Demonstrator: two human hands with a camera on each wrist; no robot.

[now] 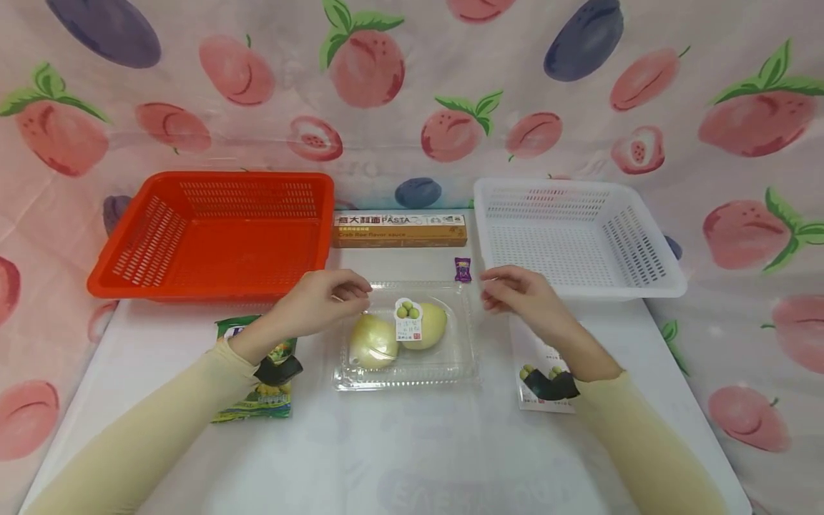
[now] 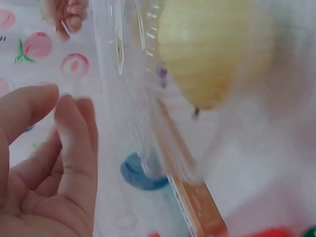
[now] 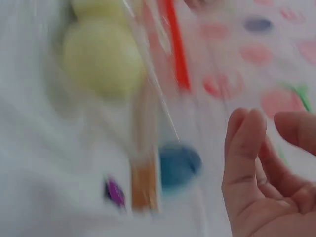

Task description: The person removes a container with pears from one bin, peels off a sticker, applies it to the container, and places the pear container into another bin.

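Two smooth fruits in one clear plastic box; left hand and right hand flank it, empty, thumb-to-finger gaps narrow

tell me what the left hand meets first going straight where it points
Probably the clear plastic container, just beyond its fingertips; depth is unclear, so the left hand might pass above it.

Red basket at left, white basket at right, pasta box between, purple packet, green bag

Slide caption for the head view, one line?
Left hand and right hand flank a clear container holding two pale-yellow fruits.
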